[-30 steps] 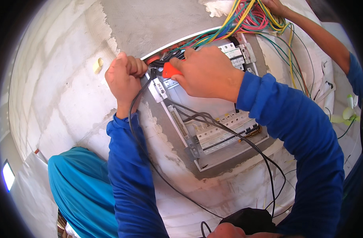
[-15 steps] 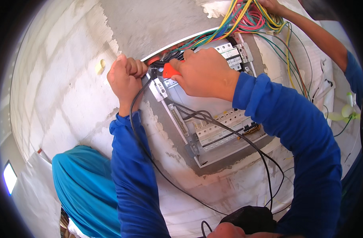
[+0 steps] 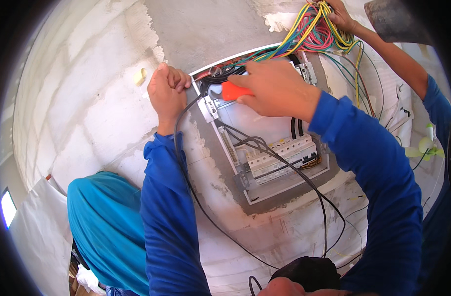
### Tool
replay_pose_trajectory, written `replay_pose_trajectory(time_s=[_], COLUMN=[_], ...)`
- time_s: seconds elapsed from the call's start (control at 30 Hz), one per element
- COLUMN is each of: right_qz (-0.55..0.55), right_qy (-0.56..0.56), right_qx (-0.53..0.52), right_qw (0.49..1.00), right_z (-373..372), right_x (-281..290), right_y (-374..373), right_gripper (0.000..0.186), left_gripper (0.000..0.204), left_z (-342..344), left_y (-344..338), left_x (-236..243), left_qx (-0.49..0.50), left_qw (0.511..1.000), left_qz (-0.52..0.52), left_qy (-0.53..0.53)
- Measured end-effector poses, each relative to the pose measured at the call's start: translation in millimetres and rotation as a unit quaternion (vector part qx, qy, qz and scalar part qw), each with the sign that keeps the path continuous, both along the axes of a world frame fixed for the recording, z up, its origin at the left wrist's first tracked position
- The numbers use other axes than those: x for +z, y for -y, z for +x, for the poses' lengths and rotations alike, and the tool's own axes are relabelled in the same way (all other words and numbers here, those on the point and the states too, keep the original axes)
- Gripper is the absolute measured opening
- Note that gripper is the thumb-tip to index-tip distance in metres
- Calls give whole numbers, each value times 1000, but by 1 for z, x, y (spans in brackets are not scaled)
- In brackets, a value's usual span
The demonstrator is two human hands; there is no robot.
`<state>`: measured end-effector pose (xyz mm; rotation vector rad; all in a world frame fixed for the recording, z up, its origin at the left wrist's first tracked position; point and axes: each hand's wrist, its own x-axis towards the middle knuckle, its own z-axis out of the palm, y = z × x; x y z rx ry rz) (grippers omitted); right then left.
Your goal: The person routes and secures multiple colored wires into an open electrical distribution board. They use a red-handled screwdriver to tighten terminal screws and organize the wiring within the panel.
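My right hand [image 3: 279,91] grips a red-handled tool [image 3: 237,91] with a grey curved tip, just inside the top left corner of the open electrical panel [image 3: 255,126]. My left hand [image 3: 169,96] is closed at that corner, outside the white frame; what its fingers hold, if anything, is hidden. Beside its wrist a black cable [image 3: 186,180] runs from the corner down across the wall. Black wires [image 3: 223,74] are bunched along the panel's top left. A row of circuit breakers [image 3: 284,160] sits in the lower part, crossed by looping black cables [image 3: 299,177].
At the upper right another person's hand [image 3: 341,19] holds a bundle of coloured wires [image 3: 316,32] that feeds into the panel top. A teal cloth-covered shape [image 3: 104,227] is at the lower left. A green fan [image 3: 425,145] stands far right.
My right hand and the red-handled tool have moved to the right, away from my left hand. The whole view has shifted slightly, and more of the other person's hand shows.
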<state>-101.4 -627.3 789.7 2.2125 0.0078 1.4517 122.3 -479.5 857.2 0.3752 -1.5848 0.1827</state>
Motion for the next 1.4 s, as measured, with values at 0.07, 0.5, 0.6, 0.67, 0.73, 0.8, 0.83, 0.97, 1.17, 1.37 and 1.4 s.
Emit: replay_pose_trajectory(time_s=[0.07,0.5,0.6,0.67,0.73,0.8,0.83,0.97,1.17,1.37,1.4], right_qz=[26,443,502,555,594,623,633,664,704,697,680], right_qy=[25,-5,-59,-97,-128,-159,-153,-164,-212,-188,-187], right_qx=[-1,297,309,301,283,251,268,302,271,320,324], right_qw=[999,846,805,769,742,724,710,664,622,613,631], right_z=[-22,-131,-166,-184,-196,-202,-202,-198,-196,-193,-194], right_x=[-10,-169,-216,-241,-263,-282,-291,-326,-353,-364,-364], right_y=[-2,-27,-31,-24,-15,-7,-5,-1,6,5,6], right_gripper=[43,41,42,43,43,43,42,40,37,35,35], left_gripper=[43,28,37,40,41,41,39,33,53,98,99], left_z=[-8,-143,-137,-134,-127,-118,-118,-126,-136,-135,-132], left_y=[-17,-210,-186,-191,-211,-221,-223,-206,-144,14,32], left_x=[5,-286,-380,-437,-471,-484,-485,-449,-304,-154,-137], left_qx=[17,327,405,499,485,478,478,437,269,160,145], left_qw=[999,811,697,687,654,626,631,668,870,923,925], left_qz=[30,464,587,526,579,608,600,587,399,303,273], left_qy=[-38,137,75,50,-45,-105,-115,-136,-107,-175,-220])
